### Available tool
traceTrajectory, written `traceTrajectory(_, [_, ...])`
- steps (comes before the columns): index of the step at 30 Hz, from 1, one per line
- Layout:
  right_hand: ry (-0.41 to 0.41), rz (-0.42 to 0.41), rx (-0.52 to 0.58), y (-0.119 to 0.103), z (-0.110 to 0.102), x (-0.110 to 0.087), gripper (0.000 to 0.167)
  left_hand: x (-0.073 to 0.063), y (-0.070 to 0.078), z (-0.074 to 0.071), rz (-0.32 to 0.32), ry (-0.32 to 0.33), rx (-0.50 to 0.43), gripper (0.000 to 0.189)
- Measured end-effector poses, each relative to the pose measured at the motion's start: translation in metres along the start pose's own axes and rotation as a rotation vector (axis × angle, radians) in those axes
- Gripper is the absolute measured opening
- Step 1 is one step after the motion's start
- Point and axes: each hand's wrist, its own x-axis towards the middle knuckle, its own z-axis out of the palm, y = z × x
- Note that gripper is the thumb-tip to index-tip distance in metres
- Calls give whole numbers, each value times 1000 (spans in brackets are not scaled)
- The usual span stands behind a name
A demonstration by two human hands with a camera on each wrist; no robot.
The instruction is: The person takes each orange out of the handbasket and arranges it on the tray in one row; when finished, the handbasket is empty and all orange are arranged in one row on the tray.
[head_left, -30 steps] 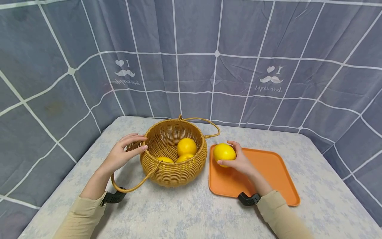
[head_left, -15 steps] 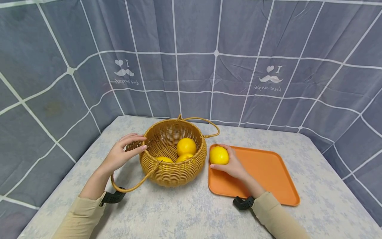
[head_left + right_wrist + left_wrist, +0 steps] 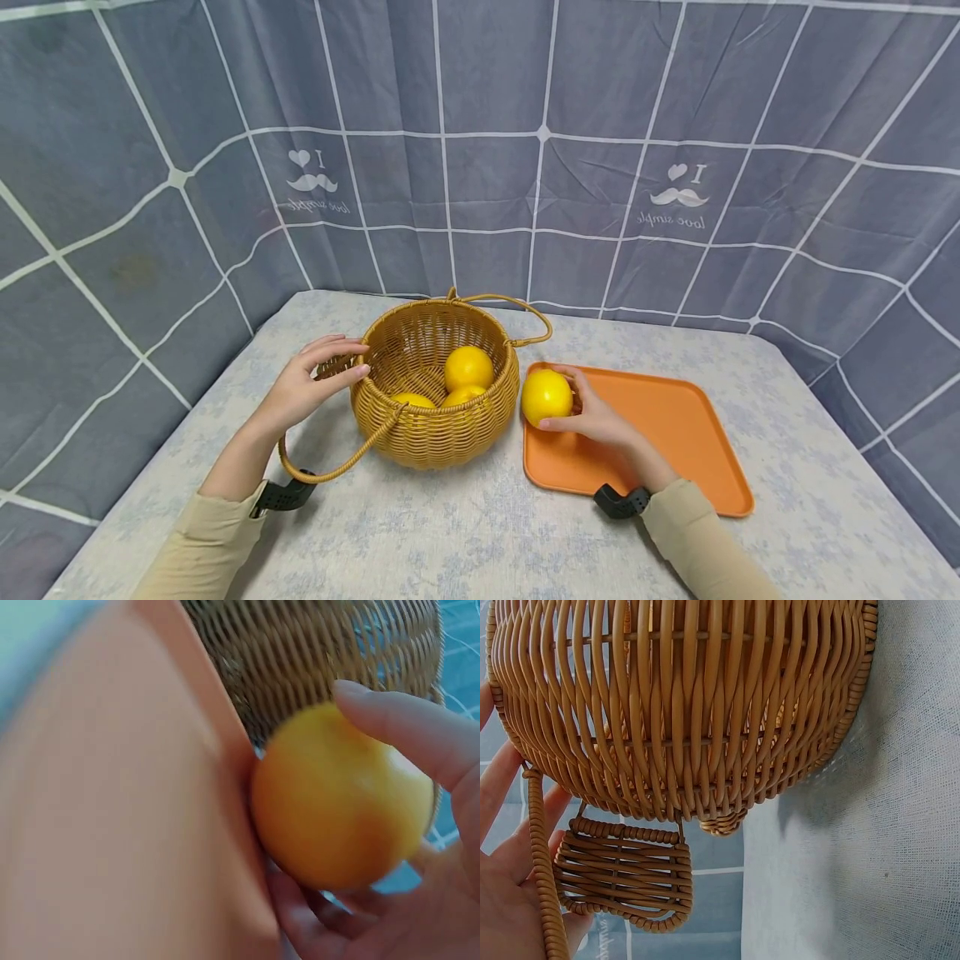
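While cupped by right fingers [image 3: 558,424], orange [image 3: 547,397] nears basket [image 3: 438,433].

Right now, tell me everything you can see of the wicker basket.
The wicker basket is round, woven of tan cane, upright on the cloth-covered table just left of the orange tray. Its two hoop handles are folded down, one front-left, one behind. A small woven flap hangs at its rim. Three yellow fruits lie inside. The left hand rests against its left rim.
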Motion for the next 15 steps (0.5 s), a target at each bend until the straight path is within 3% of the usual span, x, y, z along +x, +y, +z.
traceTrajectory(15, [-34,12,24,4,-10,0,89,0,0,0,-11,-6,-6,40])
